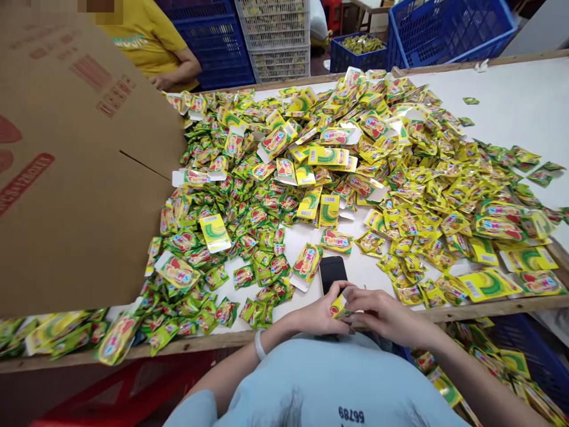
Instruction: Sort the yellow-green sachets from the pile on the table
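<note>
Close to my body, at the front edge of the table, my left hand is closed around a small yellow candy box, mostly covered by the fingers. My right hand pinches the upper end of that same box, at what looks like its white flap. Just beyond my hands a black phone lies flat on the white tabletop. Printed candy boxes lie left of the phone. Green candy packets are heaped to the left, and yellow candy packets to the right.
A large brown carton blocks the left side. Across the table stands a person in a yellow shirt. Blue crates and white crates stand behind. Under the front edge, a blue crate holds filled boxes.
</note>
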`<state>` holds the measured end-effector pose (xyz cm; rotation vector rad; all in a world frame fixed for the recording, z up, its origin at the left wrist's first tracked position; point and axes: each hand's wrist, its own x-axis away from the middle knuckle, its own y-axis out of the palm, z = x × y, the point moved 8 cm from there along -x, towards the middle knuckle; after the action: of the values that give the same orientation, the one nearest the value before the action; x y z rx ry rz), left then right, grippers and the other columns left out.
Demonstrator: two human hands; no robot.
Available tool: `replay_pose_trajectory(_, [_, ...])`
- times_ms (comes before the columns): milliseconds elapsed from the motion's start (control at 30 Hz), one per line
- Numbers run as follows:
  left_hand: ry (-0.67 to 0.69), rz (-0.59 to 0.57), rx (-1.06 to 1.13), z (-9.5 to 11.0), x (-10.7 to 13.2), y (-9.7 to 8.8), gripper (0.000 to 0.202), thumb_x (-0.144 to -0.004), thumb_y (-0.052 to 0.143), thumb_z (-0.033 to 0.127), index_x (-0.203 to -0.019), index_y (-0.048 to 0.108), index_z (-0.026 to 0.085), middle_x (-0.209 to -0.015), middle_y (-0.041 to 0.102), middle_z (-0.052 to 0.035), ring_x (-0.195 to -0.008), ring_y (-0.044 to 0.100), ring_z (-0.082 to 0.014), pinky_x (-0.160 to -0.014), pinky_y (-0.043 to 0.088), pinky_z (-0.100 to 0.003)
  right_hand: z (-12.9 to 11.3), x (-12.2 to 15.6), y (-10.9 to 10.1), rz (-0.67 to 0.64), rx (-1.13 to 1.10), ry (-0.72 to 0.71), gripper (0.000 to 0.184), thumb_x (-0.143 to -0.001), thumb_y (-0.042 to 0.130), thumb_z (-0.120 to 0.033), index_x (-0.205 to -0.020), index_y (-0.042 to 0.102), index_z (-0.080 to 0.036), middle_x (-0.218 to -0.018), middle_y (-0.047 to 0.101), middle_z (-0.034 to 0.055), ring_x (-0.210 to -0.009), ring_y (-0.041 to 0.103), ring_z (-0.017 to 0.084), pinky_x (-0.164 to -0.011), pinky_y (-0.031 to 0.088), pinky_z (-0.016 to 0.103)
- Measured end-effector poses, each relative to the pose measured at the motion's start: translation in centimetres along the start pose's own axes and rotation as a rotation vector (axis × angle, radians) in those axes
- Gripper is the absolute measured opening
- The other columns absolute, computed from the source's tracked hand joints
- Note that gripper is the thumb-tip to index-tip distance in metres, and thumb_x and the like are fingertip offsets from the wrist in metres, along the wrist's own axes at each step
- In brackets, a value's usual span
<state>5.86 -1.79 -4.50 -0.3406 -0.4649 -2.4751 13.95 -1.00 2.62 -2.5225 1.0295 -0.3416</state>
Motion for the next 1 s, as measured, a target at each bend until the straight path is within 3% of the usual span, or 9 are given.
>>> replay_pose_trajectory(100, [0.106,0.008,-0.055,1.5,0.4,0.2,0.087,-0.072,0.075,0.025,-0.143,0.024,0.022,-0.114,0.058,-0.0072,-0.094,0.063,-0.0192,-0.082,0.052,-0.033,1.4,0.9,-0.7,0.124,-0.038,0.03,0.031,-0.1,0.049,-0.036,-0.09,0.075,-0.022,-0.077,0.07,0.004,-0.069,0.065,0.017,-0.063,0.05,0.026])
replay_pose_trajectory(167, [0.222,0.134,-0.242,3.3,1.7,-1.5,0.086,-0.078,0.075,0.032,-0.148,0.024,0.023,-0.132,0.055,-0.0133,-0.118,0.058,-0.0256,-0.101,0.047,-0.042,2.8,3.1,-4.3,0.321,0.024,0.077,0.029,-0.098,0.052,-0.042,-0.09,0.074,-0.025,-0.076,0.071,0.0041,-0.063,0.064,0.018,-0.057,0.049,0.028])
replay_pose_trajectory(267, [0.288,0.588,-0.737,5.5,5.5,-7.1,0.052,-0.092,0.058,0.032,-0.141,0.043,0.025,-0.14,0.051,-0.0142,-0.135,0.045,-0.029,-0.114,0.033,-0.049,4.4,8.5,-13.1,0.827,0.441,0.262,0.027,-0.093,0.055,-0.049,-0.097,0.072,-0.028,-0.084,0.071,0.01,-0.063,0.064,0.025,-0.055,0.046,0.035])
replay_pose_trajectory(367, [0.032,0.98,-1.129,4.7,9.4,-12.6,0.042,-0.093,0.056,0.031,-0.132,0.052,0.018,-0.129,0.056,-0.0172,-0.127,0.047,-0.0343,-0.105,0.038,-0.053,4.4,11.3,-17.4,1.08,1.015,0.609,0.051,-0.093,0.053,-0.05,-0.134,0.058,-0.019,-0.111,0.068,0.0242,-0.075,0.065,0.035,-0.054,0.038,0.04])
replay_pose_trajectory(467, [-0.195,1.004,-1.295,2.5,10.4,-15.2,0.036,-0.09,0.061,0.034,-0.12,0.059,0.013,-0.116,0.061,-0.017,-0.116,0.051,-0.0355,-0.097,0.042,-0.05,4.0,8.0,-15.7,1.027,1.155,0.585,0.054,-0.097,0.048,-0.046,-0.14,0.051,-0.014,-0.128,0.062,0.0244,-0.083,0.066,0.034,-0.054,0.036,0.036])
replay_pose_trajectory(533, [-0.2,0.952,-1.299,1.6,10.1,-15.5,0.026,-0.089,0.062,0.033,-0.108,0.062,0.015,-0.107,0.064,-0.0137,-0.11,0.053,-0.0341,-0.095,0.041,-0.049,4.3,4.8,-13.1,0.952,1.122,0.47,0.042,-0.098,0.046,-0.041,-0.127,0.06,-0.014,-0.112,0.069,0.0179,-0.085,0.066,0.03,-0.059,0.04,0.033])
replay_pose_trajectory(733, [0.225,1.154,-0.859,3.0,11.4,-16.5,0.019,-0.087,0.064,0.039,-0.088,0.064,0.02,-0.11,0.062,-0.0095,-0.108,0.059,-0.0273,-0.095,0.047,-0.045,9.0,0.0,-8.0,0.622,1.012,0.383,0.043,-0.094,0.052,-0.041,-0.127,0.058,-0.013,-0.109,0.063,0.0166,-0.101,0.057,0.031,-0.085,0.047,0.04])
replay_pose_trajectory(900, [0.297,1.028,-0.074,2.3,9.4,-17.3,0.043,-0.08,0.07,0.053,-0.103,0.056,0.019,-0.067,0.063,0.0033,-0.041,0.054,-0.0111,-0.04,0.045,-0.022,12.5,-0.4,-9.2,0.785,0.712,0.664,0.044,-0.088,0.063,-0.04,-0.12,0.057,-0.01,-0.117,0.058,0.0221,-0.114,0.05,0.037,-0.092,0.044,0.044])
replay_pose_trajectory(1000, [0.284,0.915,0.054,2.4,7.2,-15.8,0.054,-0.075,0.075,0.051,-0.114,0.062,0.016,-0.061,0.063,0.0042,-0.038,0.055,-0.0105,-0.039,0.047,-0.022,13.3,-0.2,-9.9,0.896,0.533,0.725,0.032,-0.084,0.069,-0.029,-0.109,0.058,-0.012,-0.114,0.06,0.0218,-0.114,0.052,0.037,-0.093,0.042,0.045])
